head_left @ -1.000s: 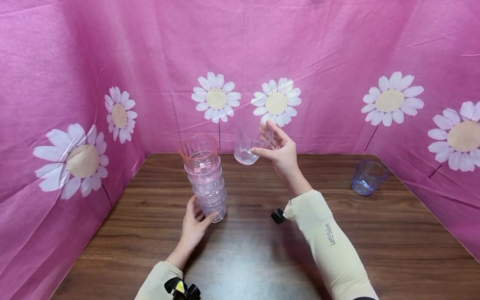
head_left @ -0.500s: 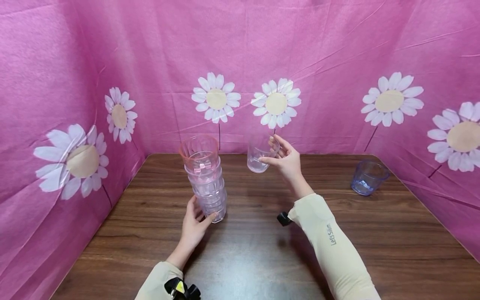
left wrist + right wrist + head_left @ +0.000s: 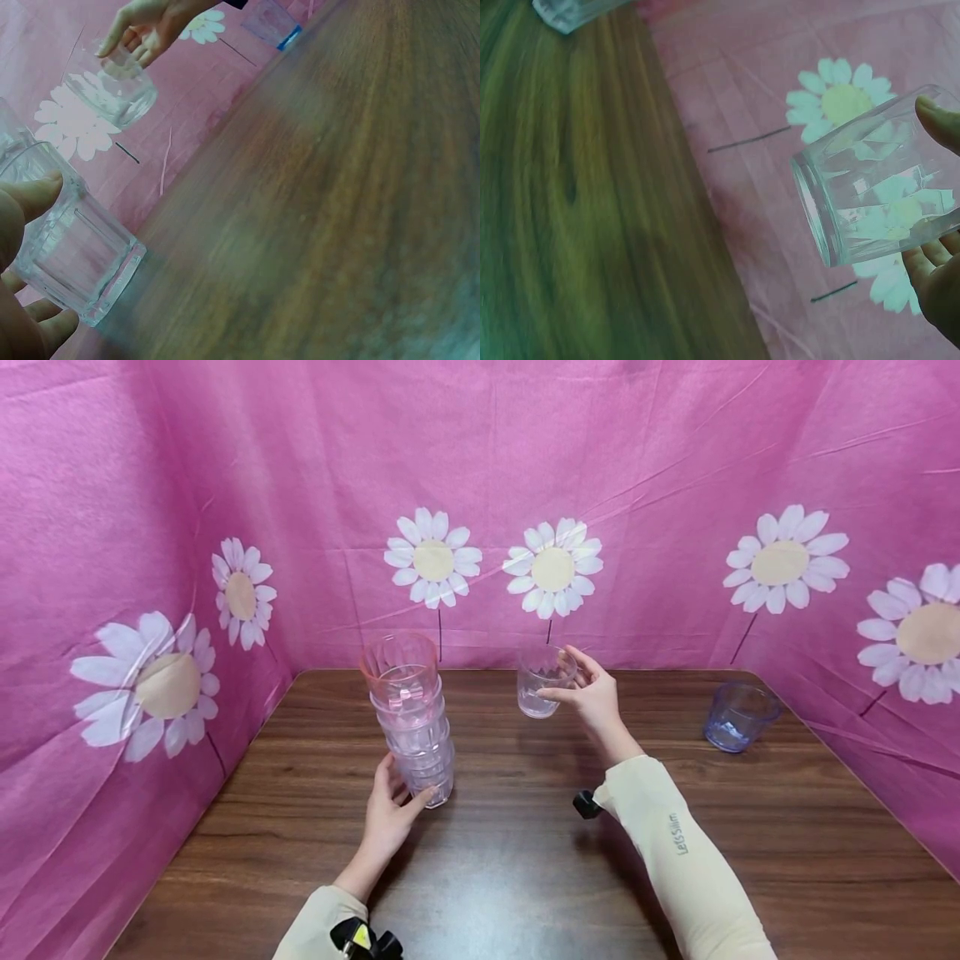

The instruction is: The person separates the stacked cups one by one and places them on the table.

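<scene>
A stack of clear plastic cups (image 3: 416,735) stands on the table, topped by a pink cup (image 3: 399,670). My left hand (image 3: 390,810) grips the stack low down, thumb on the near side and fingers around the left. In the left wrist view the thumb lies against the bottom clear cup (image 3: 82,255). To the right of the stack, my right hand (image 3: 596,693) holds a single clear cup (image 3: 542,685) by its side, between thumb and fingers. The right wrist view shows that clear cup (image 3: 877,187) held off the table, its mouth toward the hand.
A blue cup (image 3: 738,718) stands upright at the table's right side, near the back. The brown wooden table (image 3: 495,860) ends at a pink cloth (image 3: 645,468) with daisies, which hangs behind and on both sides.
My right hand has moved rightward and down with the clear cup, away from the stack and closer to the table. My left hand and the stack have stayed in place.
</scene>
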`<state>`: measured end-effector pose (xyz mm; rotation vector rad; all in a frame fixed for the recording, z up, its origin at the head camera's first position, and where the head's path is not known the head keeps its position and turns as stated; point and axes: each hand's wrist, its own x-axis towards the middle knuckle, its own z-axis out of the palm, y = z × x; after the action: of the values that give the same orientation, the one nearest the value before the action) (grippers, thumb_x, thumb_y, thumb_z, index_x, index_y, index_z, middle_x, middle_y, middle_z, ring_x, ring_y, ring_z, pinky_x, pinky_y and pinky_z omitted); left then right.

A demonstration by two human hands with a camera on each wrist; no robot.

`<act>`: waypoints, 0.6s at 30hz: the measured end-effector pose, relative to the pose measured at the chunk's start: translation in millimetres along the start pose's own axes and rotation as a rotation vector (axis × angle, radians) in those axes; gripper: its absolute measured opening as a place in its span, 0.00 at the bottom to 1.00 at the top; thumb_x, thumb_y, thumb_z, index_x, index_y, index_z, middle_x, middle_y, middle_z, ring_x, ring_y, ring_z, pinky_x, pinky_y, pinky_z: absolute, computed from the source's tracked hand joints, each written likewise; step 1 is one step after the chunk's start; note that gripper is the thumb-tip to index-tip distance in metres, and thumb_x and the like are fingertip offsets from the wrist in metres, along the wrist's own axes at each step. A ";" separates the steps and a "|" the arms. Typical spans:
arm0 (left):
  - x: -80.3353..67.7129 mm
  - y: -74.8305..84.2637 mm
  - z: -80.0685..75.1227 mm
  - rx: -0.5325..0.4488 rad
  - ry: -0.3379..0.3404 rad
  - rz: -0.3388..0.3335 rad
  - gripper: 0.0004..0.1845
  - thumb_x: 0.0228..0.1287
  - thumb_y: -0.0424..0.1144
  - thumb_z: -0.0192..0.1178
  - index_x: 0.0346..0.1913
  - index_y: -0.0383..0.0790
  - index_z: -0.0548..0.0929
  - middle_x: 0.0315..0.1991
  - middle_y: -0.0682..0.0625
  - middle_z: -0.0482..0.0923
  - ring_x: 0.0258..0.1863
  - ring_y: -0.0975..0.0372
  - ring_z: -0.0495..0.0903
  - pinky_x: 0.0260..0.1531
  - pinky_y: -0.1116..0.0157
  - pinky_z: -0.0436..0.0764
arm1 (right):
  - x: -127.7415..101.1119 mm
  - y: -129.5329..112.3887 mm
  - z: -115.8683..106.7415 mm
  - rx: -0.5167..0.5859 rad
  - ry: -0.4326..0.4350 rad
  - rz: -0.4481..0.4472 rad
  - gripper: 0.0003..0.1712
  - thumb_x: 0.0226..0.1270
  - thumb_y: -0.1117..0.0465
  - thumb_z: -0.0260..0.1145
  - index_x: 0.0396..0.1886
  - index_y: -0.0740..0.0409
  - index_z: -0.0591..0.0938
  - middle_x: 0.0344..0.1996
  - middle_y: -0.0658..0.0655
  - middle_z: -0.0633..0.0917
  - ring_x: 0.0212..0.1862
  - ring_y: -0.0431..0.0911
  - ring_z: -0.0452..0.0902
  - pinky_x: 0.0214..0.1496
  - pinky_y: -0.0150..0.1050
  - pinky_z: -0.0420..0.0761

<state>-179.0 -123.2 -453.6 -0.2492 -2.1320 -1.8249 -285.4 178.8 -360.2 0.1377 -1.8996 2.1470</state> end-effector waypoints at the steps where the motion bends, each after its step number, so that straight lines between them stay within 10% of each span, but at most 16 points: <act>1: -0.1 0.4 -0.1 -0.001 0.001 -0.001 0.41 0.56 0.23 0.69 0.69 0.21 0.57 0.62 0.22 0.65 0.58 0.31 0.71 0.58 0.40 0.75 | 0.1 1.4 -2.7 -0.003 0.006 0.012 0.52 0.43 0.84 0.75 0.72 0.63 0.68 0.66 0.64 0.74 0.68 0.50 0.70 0.67 0.37 0.73; 18: 0.5 0.0 -1.0 0.002 0.002 -0.017 0.41 0.56 0.23 0.69 0.69 0.22 0.58 0.63 0.23 0.65 0.58 0.32 0.71 0.58 0.40 0.74 | 1.6 21.9 -46.1 -0.053 0.096 0.088 0.55 0.41 0.87 0.73 0.73 0.64 0.66 0.67 0.65 0.73 0.69 0.50 0.67 0.65 0.33 0.73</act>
<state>-179.4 -124.1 -453.4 -0.2294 -2.1403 -1.8319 -287.8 222.2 -387.1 -0.0594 -1.9386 2.1156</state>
